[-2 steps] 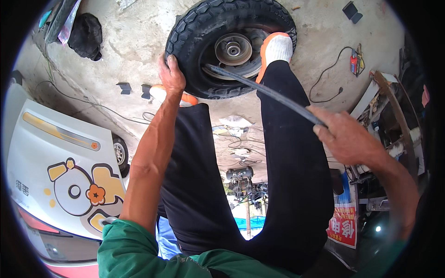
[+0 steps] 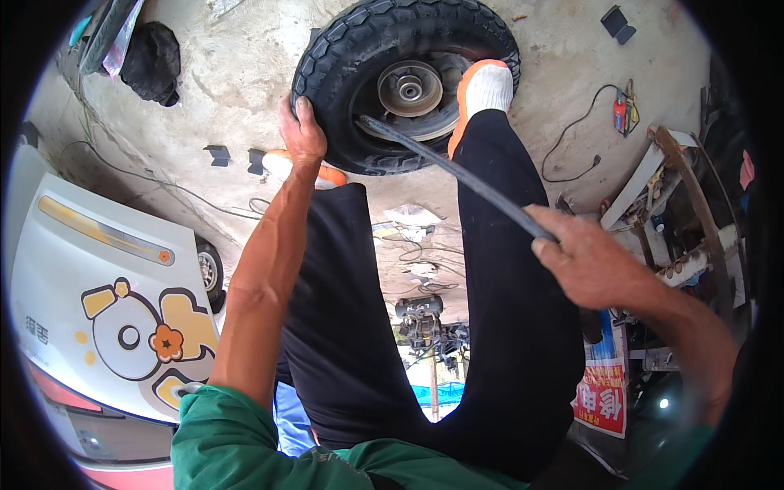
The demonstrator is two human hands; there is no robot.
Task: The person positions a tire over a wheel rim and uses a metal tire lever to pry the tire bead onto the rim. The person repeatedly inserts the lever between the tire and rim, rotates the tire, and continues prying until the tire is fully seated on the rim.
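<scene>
A black knobbly tyre (image 2: 327,90) on a wheel lies on the floor ahead of me, its metal hub (image 2: 410,87) facing up. My left hand (image 2: 302,132) is closed over the tyre's left edge, thumb on the sidewall. In my right hand (image 2: 584,253) is a long grey tyre lever (image 2: 478,181), gripped near its close end. The lever slants across my right shin, and its far tip meets the wheel at the inner edge of the tyre. My right shoe (image 2: 487,88), white and orange, presses on the wheel's right side.
A white vehicle (image 2: 114,245) with cartoon decals stands at left. Black cloth or bag (image 2: 153,61) lies at far left. A cable with a red tool (image 2: 622,110) lies to the right, near a metal frame (image 2: 682,175). Small dark brackets (image 2: 217,155) are on the floor beside the tyre.
My right hand has moved left and slightly toward me, swinging the near end of the lever with it. The left hand stays on the tyre.
</scene>
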